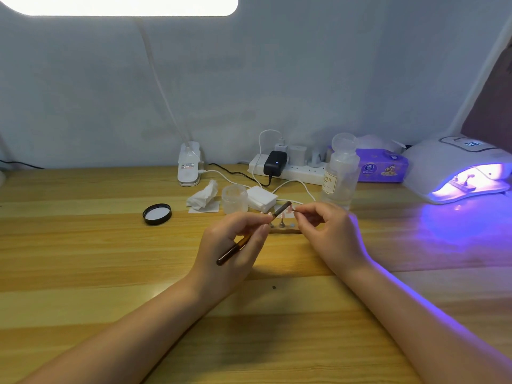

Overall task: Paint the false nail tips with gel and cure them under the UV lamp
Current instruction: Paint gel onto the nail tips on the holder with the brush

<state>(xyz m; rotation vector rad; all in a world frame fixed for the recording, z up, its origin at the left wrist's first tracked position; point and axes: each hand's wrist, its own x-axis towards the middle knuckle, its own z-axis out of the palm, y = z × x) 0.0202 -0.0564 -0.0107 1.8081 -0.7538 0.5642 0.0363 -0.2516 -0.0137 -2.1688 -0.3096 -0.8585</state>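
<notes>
My left hand [235, 242] grips a dark brown gel brush [250, 236] like a pen, its tip pointing up and right. The brush tip sits at a small pinkish false nail tip [291, 208], which my right hand [324, 231] pinches between thumb and fingers. Below and between the hands stand small metal nail stands [282, 224] on the wooden table [110, 259]. At the far right the white UV lamp [454, 170] glows purple, with stands and nail tips visible inside its opening.
Behind the hands are an open clear jar [235, 199], its black lid [157, 214], crumpled tissue [202, 195], a pad stack [261, 199], a clear bottle [339, 173], a power strip [288, 169], a purple tissue pack [383, 166] and a desk lamp base [189, 167].
</notes>
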